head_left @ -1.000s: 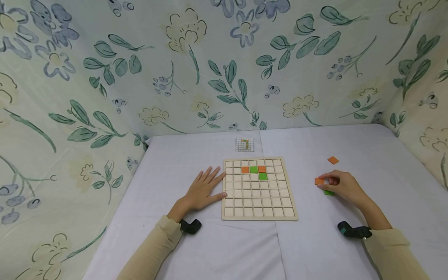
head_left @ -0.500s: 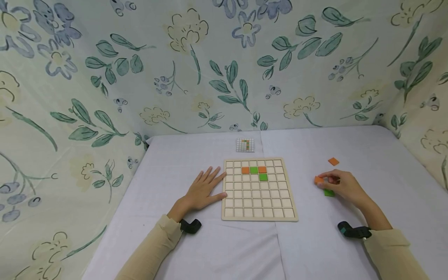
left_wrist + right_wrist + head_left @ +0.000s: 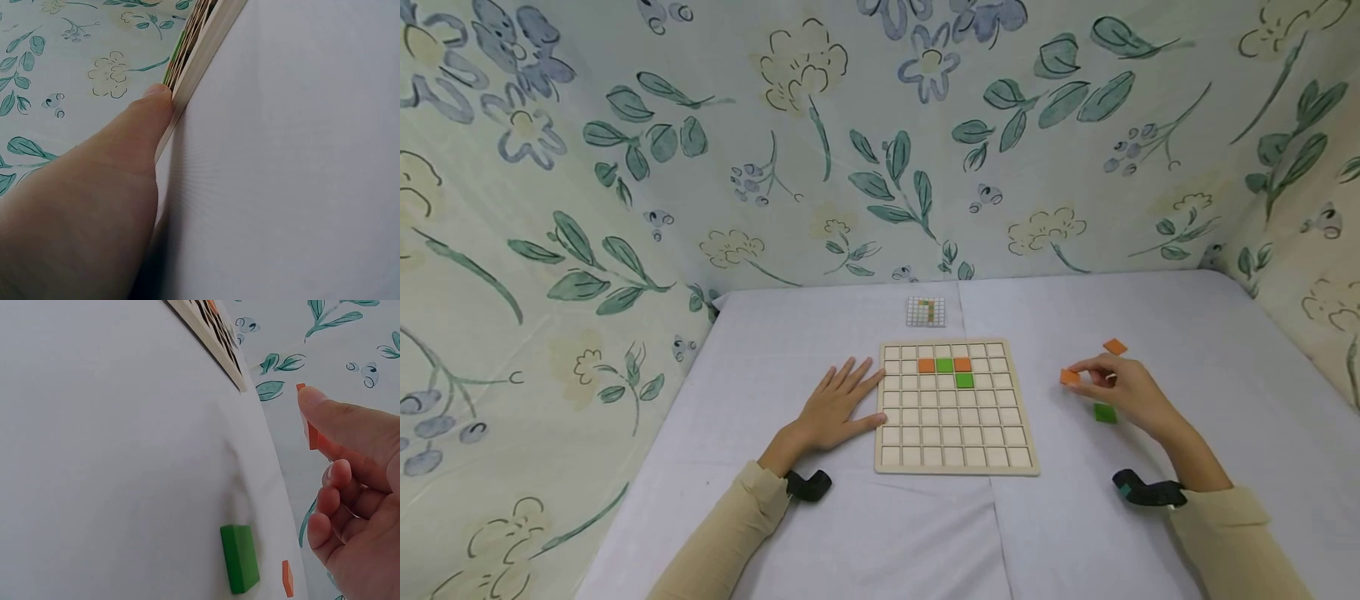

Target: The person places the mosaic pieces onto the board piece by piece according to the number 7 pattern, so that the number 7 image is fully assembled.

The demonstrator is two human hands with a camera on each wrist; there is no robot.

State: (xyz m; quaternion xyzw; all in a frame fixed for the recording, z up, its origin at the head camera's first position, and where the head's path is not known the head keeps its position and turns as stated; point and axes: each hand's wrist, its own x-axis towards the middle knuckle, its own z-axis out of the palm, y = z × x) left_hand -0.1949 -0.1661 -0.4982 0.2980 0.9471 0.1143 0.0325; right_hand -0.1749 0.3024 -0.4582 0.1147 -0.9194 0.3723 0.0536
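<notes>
A pale wooden grid board lies in the middle of the table, with two orange and two green square tiles set in its cells. Against the board's left edge rests my left hand, fingers spread and straight; its thumb touches the board's side in the left wrist view. My right hand pinches an orange tile between thumb and fingers, raised above the cloth to the right of the board. Below that hand a green tile lies on the table, and behind it lies another orange tile.
A small card with a printed grid and coloured squares lies behind the board. White cloth covers the table. A flower-patterned curtain hangs at the back and sides. Each wrist wears a black camera mount.
My right hand has lifted the orange tile and moved it a little left and away from me, uncovering more of the green tile. The left hand has stayed in place.
</notes>
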